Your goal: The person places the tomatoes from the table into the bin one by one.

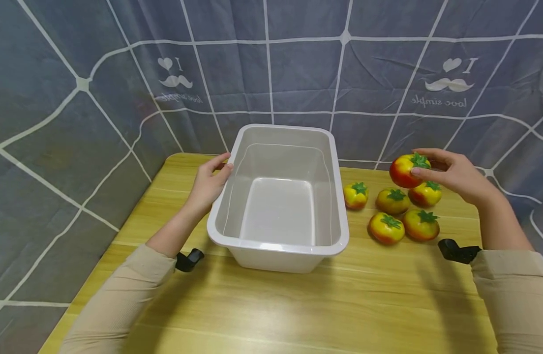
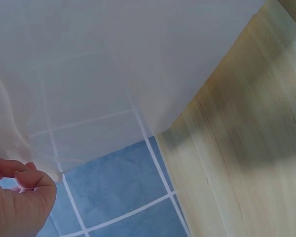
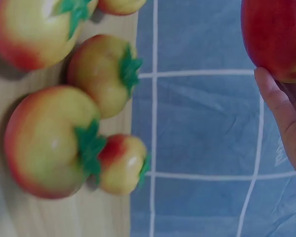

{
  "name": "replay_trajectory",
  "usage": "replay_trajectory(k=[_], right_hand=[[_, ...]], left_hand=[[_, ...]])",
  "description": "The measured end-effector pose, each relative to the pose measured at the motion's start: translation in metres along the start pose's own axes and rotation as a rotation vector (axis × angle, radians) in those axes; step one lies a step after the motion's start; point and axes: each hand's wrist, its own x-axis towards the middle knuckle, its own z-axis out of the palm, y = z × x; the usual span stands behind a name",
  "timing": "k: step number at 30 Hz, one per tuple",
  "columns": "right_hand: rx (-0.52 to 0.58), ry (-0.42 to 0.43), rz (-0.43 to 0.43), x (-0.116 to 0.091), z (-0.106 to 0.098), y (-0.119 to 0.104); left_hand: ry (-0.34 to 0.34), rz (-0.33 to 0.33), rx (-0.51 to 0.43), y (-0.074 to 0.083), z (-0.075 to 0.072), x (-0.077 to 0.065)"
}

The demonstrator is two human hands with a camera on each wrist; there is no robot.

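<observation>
A light-grey plastic bin [image 1: 278, 250] stands on the table, and nothing lies on its visible floor. My left hand [image 1: 208, 184] pinches the left rim of this bin between thumb and fingers; the left wrist view shows the fingers [image 2: 24, 177] at its edge. Over on the right, my right hand [image 1: 459, 177] holds a red-and-yellow toy tomato [image 1: 403, 172] with a green leafy top, raised above the others. Only the red underside of that tomato [image 3: 276, 39] shows in the right wrist view. Several more toy tomatoes [image 1: 386, 229] sit grouped on the table below it.
The wooden table [image 1: 271, 309] extends in front of the bin towards me. A grey-blue curtain [image 1: 298, 78] with white lines hangs behind the table and along its left side. One toy tomato [image 1: 355, 196] lies close beside the bin's right wall.
</observation>
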Motion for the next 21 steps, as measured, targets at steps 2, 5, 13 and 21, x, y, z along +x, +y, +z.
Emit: replay_trajectory(k=[2,5,13,21], right_hand=[[-0.004,-0.007,-0.011,0.005,0.0,-0.007],[-0.015,-0.018,-0.022,0.013,0.001,-0.017],[-0.024,-0.042,-0.05,0.031,0.008,-0.043],[0.055,-0.048,-0.126,0.047,0.017,-0.069]], left_hand=[[0.002,0.001,0.002,0.0,0.0,0.0],[0.005,0.0,-0.011,0.0,0.001,0.001],[0.006,-0.006,-0.032,0.001,0.003,0.001],[0.007,-0.02,-0.032,0.001,0.001,0.001]])
